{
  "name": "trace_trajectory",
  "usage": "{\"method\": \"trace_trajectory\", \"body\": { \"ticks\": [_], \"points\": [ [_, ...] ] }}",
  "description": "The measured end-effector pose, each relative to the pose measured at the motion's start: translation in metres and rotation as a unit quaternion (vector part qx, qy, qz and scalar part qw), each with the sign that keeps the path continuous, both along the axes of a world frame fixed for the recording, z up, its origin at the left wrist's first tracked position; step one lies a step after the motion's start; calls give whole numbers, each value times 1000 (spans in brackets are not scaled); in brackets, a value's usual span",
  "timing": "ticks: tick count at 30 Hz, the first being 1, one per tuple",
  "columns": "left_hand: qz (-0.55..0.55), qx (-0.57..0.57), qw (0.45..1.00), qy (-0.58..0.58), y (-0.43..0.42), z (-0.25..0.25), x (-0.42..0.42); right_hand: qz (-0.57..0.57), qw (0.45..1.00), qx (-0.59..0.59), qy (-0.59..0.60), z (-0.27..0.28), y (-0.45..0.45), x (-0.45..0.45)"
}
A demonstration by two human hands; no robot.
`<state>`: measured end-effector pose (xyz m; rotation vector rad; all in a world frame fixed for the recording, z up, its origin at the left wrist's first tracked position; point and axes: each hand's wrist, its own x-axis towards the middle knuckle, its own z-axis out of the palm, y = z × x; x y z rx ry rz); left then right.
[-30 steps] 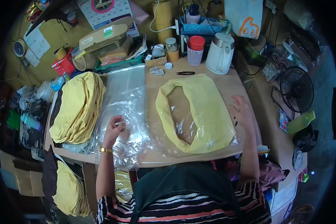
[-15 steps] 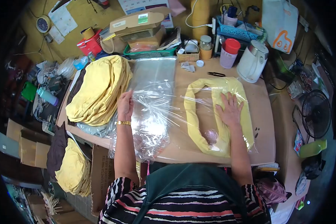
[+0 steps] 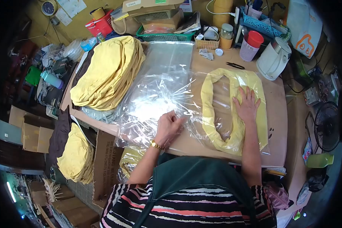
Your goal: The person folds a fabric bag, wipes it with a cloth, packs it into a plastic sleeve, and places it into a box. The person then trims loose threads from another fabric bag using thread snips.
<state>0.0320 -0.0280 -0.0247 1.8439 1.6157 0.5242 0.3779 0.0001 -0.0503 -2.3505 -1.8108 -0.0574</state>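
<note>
A yellow folded cloth piece, shaped like a long ring (image 3: 209, 95), lies inside a clear plastic bag (image 3: 222, 108) on the table. My right hand (image 3: 247, 105) rests flat on its right side through the plastic, fingers spread. At the bag's left end, my left hand (image 3: 169, 128) is closed in a pinch on the loose clear film. Exactly where its fingertips grip is hard to see amid the glare. Beneath and left of that hand spreads a stack of clear plastic bags (image 3: 167, 57).
Yellow cloth pieces (image 3: 106, 72) are piled at the table's left. Along the back stand a green basket (image 3: 167, 37), a pink cup (image 3: 248, 51) and a white kettle (image 3: 273, 59). Black thread snips (image 3: 235, 65) lie near the bag. A cardboard box (image 3: 104, 163) stands below the left edge.
My left hand has moved right and toward my body, closer to the yellow piece, and the stretched film has slackened. My right hand stays on the bagged cloth. The camera view has shifted.
</note>
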Motion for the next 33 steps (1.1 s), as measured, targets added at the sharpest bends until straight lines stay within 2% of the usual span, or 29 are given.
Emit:
{"method": "trace_trajectory", "body": {
  "ticks": [1,2,3,4,6,7,8,10,11,12,14,15,16,17,18,19,20,22,23,25,26,28,29,33],
  "points": [
    [70,-41,970,-229,2,-7,-1,-1,1000,1,-1,-1,0,0],
    [135,-79,882,-445,5,-16,-2,-3,1000,3,-1,-1,0,1],
    [138,-47,770,-621,10,-29,-5,-6,1000,2,-1,-1,0,1],
    [172,-76,701,-688,6,-5,-5,-10,1000,4,0,-1,1,1],
    [120,-146,625,-758,1,9,-25,-12,1000,7,2,-1,4,2],
    [177,-147,590,-774,3,2,-31,-20,1000,4,2,-2,5,3],
    [178,-147,590,-774,5,-11,-40,-27,1000,1,2,-3,6,2],
    [111,-97,662,-735,4,-23,-52,-30,1000,0,4,-2,6,0],
    [137,-73,691,-706,2,-17,-56,-34,999,0,4,-1,6,0],
    [213,-45,750,-625,0,-11,-64,-35,999,-1,2,-4,9,0],
    [262,41,830,-491,-4,4,-75,-47,998,9,50,-4,14,1],
    [261,162,870,-385,-3,16,-80,-56,997,11,46,5,15,6],
    [253,281,885,-271,-2,33,-77,-23,994,-48,100,30,14,3],
    [125,354,901,-219,2,73,-51,5,983,-101,150,51,17,8],
    [31,367,913,-175,1,92,-21,2,984,-101,148,57,25,5],
    [-67,377,913,-140,0,111,8,31,992,-59,110,61,34,2],
    [-135,332,925,-126,0,113,42,63,995,-15,73,63,39,-1],
    [-123,344,925,107,20,84,79,74,996,-29,49,55,44,-4],
    [-114,350,924,108,33,61,76,81,995,-44,24,49,50,-5],
    [-45,255,930,260,66,18,64,84,996,-23,33,25,54,-3],
    [-39,258,929,261,73,11,55,73,996,-12,47,17,53,-3],
    [-15,184,949,254,73,-2,35,77,996,-6,47,11,56,1],
    [-10,206,942,266,73,-6,30,74,997,-14,35,14,55,0],
    [-24,170,957,232,74,-3,25,56,998,-21,38,8,57,1]
  ]
}}
